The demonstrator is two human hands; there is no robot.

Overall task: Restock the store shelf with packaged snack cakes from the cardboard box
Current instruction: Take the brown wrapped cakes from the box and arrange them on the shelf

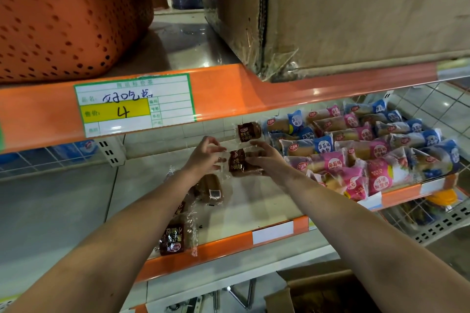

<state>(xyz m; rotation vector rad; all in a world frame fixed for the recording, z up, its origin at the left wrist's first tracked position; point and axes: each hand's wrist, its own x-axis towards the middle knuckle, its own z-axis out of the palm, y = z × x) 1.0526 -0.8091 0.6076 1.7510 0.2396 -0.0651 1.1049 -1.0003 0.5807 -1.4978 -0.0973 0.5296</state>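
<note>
Below the price tag (134, 104), my left hand (203, 154) and right hand (267, 159) meet — both pinching one brown cake packet (237, 163).

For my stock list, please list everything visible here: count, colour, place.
held pack: one, brown, between both hands, middle shelf
other brown packs: at least three, same shelf, left and back
blue and pink packs: many, same shelf, right
price label: one, white, yellow, green, edge of upper shelf
basket: one, orange, upper shelf, left
large carton: one, brown, upper shelf, right
open carton: one, brown, bottom right
left hand: one, grips held pack's left end
right hand: one, grips its right end
</note>
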